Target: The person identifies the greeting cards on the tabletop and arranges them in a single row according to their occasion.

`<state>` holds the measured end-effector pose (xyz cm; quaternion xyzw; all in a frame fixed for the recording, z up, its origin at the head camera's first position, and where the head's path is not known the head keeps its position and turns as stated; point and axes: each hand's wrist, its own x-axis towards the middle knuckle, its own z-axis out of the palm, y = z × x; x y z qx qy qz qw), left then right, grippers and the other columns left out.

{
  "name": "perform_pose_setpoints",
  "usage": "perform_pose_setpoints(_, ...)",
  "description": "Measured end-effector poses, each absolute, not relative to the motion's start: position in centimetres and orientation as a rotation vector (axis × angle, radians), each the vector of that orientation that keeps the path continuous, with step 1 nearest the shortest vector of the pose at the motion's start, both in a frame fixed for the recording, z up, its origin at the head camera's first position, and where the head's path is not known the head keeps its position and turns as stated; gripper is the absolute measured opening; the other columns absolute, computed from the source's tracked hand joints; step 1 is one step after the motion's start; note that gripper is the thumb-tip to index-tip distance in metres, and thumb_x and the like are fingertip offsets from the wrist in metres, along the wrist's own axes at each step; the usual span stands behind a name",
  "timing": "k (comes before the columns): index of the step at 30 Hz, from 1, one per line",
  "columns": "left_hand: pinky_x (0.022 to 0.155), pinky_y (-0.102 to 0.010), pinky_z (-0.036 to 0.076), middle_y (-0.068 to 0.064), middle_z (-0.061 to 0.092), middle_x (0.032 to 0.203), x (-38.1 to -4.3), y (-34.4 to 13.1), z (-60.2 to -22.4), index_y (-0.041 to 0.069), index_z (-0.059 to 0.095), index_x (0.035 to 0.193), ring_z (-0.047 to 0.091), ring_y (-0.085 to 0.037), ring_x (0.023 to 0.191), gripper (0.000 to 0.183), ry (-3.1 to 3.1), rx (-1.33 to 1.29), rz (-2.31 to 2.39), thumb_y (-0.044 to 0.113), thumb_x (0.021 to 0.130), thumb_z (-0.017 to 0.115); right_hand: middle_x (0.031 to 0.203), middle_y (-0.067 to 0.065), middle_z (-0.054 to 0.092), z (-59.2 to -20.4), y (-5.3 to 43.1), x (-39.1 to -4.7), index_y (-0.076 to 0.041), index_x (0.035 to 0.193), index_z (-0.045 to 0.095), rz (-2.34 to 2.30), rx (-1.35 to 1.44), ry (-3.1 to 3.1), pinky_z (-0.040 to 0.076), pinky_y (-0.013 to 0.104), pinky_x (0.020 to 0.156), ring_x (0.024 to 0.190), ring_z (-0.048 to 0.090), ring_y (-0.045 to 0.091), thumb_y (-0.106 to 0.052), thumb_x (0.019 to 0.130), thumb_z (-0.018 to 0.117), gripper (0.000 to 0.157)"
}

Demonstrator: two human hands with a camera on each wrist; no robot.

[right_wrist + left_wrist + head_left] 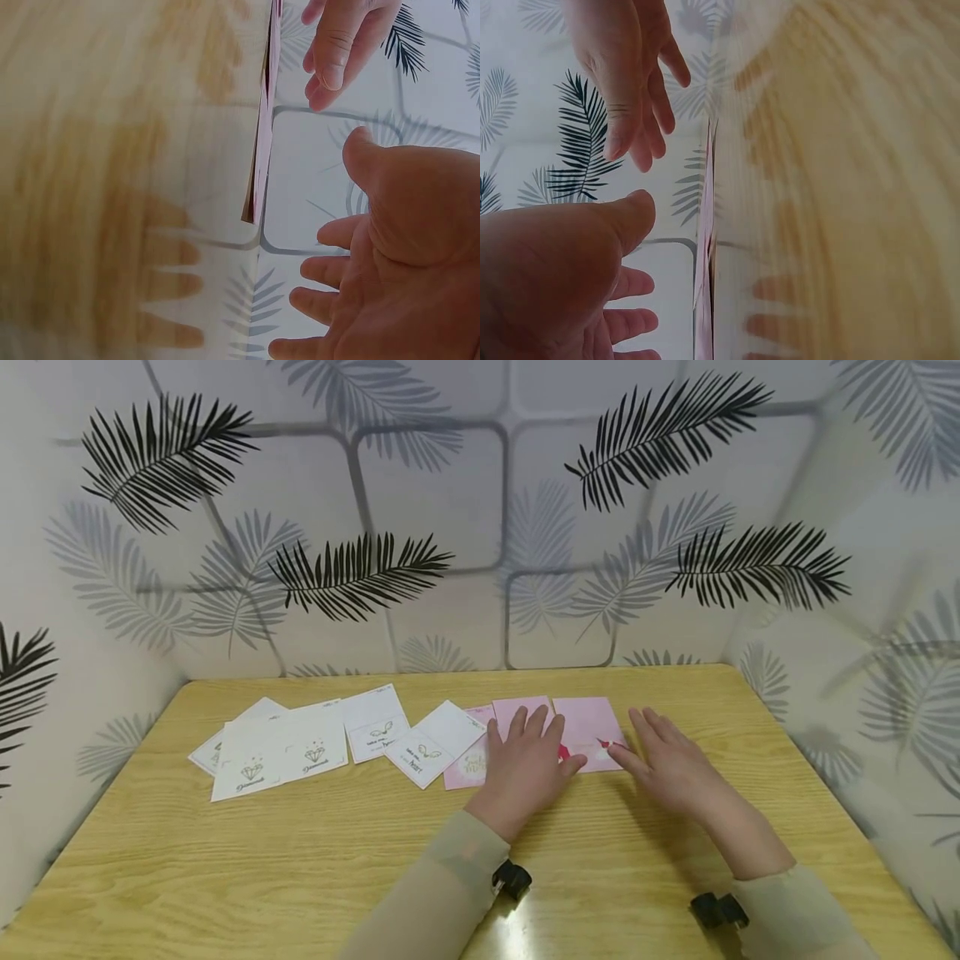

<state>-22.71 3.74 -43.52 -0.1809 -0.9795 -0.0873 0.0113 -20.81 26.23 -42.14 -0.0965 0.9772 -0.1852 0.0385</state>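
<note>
On the wood-grain table (300, 860), the row of pink printed cards (587, 720) lies partly beneath the left hand (527, 768), which hovers with fingers extended, its right end near the thumb of the right hand (678, 772), likewise raised, fingers outstretched.

Pink cards (588, 718) bear red accents, white cards (258, 743) gold motifs, the table (300, 860) yellow grain, the wall (435, 510) black-grey leaves.
</note>
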Motion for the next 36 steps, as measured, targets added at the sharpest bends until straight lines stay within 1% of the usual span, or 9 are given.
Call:
perform_pose_setpoints(7, 0.126, -0.070, 0.027, -0.002, 0.041, 0.175, -22.76, 3.96, -43.60, 0.024, 0.050, 0.168, 0.033, -0.032, 0.163, 0.073, -3.076, -0.589, -0.255, 0.067, 0.109, 0.054, 0.171, 0.041, 0.026, -42.45, 26.39, -20.81, 0.013, 0.167, 0.029, -0.580, -0.300, 2.964, 0.027, 0.075, 0.122, 0.156, 0.027, 0.061, -0.052, 0.114, 0.055, 0.087)
perform_pose_setpoints(12, 0.125, -0.071, 0.027, -0.001, 0.042, 0.175, -22.83, 4.16, -43.78, 0.024, 0.051, 0.167, 0.034, -0.032, 0.162, 0.071, -3.098, -0.615, -0.259, 0.065, 0.109, 0.057, 0.170, 0.041, 0.025, -42.54, 26.45, -20.69, 0.014, 0.166, 0.030, -0.611, -0.303, 2.934, 0.027, 0.073, 0.124, 0.156, 0.028, 0.061, -0.052, 0.113, 0.057, 0.088)
perform_pose_setpoints(18, 0.125, -0.070, 0.028, 0.000, 0.042, 0.174, -22.91, 4.26, -43.96, 0.023, 0.053, 0.165, 0.033, -0.032, 0.163, 0.068, -3.125, -0.610, -0.268, 0.062, 0.109, 0.060, 0.169, 0.042, 0.027, -42.57, 26.36, -20.79, 0.015, 0.164, 0.033, -0.612, -0.327, 2.917, 0.028, 0.073, 0.123, 0.156, 0.029, 0.061, -0.050, 0.113, 0.058, 0.087)
perform_pose_setpoints(21, 0.125, -0.069, 0.028, 0.000, 0.044, 0.173, -22.92, 4.29, -43.94, 0.023, 0.054, 0.164, 0.034, -0.031, 0.162, 0.067, -3.129, -0.614, -0.268, 0.061, 0.109, 0.061, 0.169, 0.041, 0.030, -42.45, 26.35, -20.84, 0.013, 0.165, 0.035, -0.564, -0.326, 2.919, 0.032, 0.076, 0.119, 0.155, 0.032, 0.061, -0.049, 0.113, 0.059, 0.085)
perform_pose_setpoints(24, 0.125, -0.069, 0.029, 0.000, 0.045, 0.172, -22.90, 4.36, -43.96, 0.023, 0.055, 0.163, 0.036, -0.031, 0.162, 0.066, -3.133, -0.620, -0.272, 0.058, 0.109, 0.063, 0.168, 0.039, 0.033, -42.32, 26.43, -20.81, 0.010, 0.165, 0.036, -0.491, -0.307, 2.920, 0.036, 0.082, 0.112, 0.152, 0.036, 0.061, -0.051, 0.112, 0.059, 0.083)
perform_pose_setpoints(28, 0.124, -0.070, 0.029, 0.000, 0.047, 0.171, -22.92, 4.34, -43.95, 0.023, 0.057, 0.162, 0.036, -0.031, 0.161, 0.063, -3.143, -0.614, -0.268, 0.056, 0.108, 0.065, 0.167, 0.036, 0.039, -42.33, 26.46, -20.98, 0.003, 0.165, 0.040, -0.395, -0.274, 2.931, 0.037, 0.087, 0.105, 0.149, 0.041, 0.062, -0.055, 0.111, 0.060, 0.082)
perform_pose_setpoints(33, 0.125, -0.070, 0.027, 0.001, 0.047, 0.170, -23.03, 4.31, -43.95, 0.024, 0.060, 0.159, 0.036, -0.030, 0.161, 0.060, -3.156, -0.608, -0.272, 0.055, 0.108, 0.065, 0.162, 0.033, 0.046, -42.40, 26.29, -21.38, 0.001, 0.162, 0.047, -0.323, -0.251, 2.956, 0.040, 0.087, 0.102, 0.143, 0.045, 0.061, -0.056, 0.108, 0.064, 0.080)
perform_pose_setpoints(36, 0.124, -0.070, 0.028, 0.001, 0.048, 0.170, -23.05, 4.37, -43.97, 0.025, 0.061, 0.158, 0.036, -0.030, 0.161, 0.059, -3.156, -0.606, -0.270, 0.056, 0.108, 0.065, 0.160, 0.033, 0.048, -42.36, 26.24, -21.52, 0.001, 0.160, 0.049, -0.315, -0.234, 2.955, 0.040, 0.087, 0.102, 0.142, 0.046, 0.061, -0.055, 0.108, 0.064, 0.078)
